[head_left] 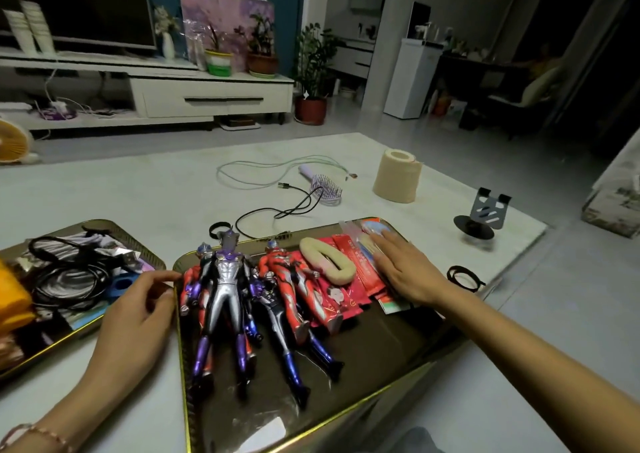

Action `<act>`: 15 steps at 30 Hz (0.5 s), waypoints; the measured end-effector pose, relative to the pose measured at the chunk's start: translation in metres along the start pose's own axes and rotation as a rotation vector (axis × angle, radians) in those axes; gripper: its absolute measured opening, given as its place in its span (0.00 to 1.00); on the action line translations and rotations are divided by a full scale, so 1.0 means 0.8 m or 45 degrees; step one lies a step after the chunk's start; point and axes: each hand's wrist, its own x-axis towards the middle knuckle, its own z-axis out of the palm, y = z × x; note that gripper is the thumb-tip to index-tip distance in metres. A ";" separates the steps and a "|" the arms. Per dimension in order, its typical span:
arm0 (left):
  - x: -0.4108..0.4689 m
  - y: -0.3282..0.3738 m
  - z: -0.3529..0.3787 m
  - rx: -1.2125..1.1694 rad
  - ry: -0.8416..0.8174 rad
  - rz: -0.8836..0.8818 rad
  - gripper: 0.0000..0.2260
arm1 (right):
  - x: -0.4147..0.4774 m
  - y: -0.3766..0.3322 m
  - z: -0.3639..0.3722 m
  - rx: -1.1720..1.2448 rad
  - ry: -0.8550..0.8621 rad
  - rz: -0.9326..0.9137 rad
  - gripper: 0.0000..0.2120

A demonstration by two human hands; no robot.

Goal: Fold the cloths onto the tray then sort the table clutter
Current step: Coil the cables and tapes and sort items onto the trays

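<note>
Below me, a white worktop (138, 192) carries two gold-rimmed trays at its near edge. The larger dark tray (381, 348) sits in the centre. A second tray (69, 328) lies just beside it on the left, holding an orange cloth (14, 296) and coiled black cables (69, 279). Toy figures (225, 279) lie side by side on the dark tray's left half. My right hand (405, 265) lies flat, fingers straight, on red packets (353, 265) at its far right corner. My left hand (138, 307) touches its left rim with bent fingers; whether it grips, I cannot tell. A cream hair tie (325, 262) rests between figures and packets.
</note>
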 end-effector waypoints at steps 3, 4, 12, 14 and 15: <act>0.000 0.000 0.002 0.016 0.023 0.015 0.09 | -0.004 -0.005 -0.001 -0.005 -0.026 -0.009 0.26; 0.000 -0.001 0.002 0.022 0.031 0.016 0.09 | -0.007 -0.010 -0.003 0.034 -0.016 -0.016 0.25; -0.003 0.008 0.001 -0.139 0.113 -0.005 0.09 | -0.003 0.043 -0.039 0.563 0.824 0.468 0.17; -0.006 0.011 -0.001 -0.225 0.175 -0.022 0.09 | -0.008 0.072 -0.056 0.322 0.978 0.596 0.18; -0.007 0.011 -0.001 -0.253 0.206 -0.012 0.09 | -0.009 0.085 -0.067 0.203 0.999 0.642 0.21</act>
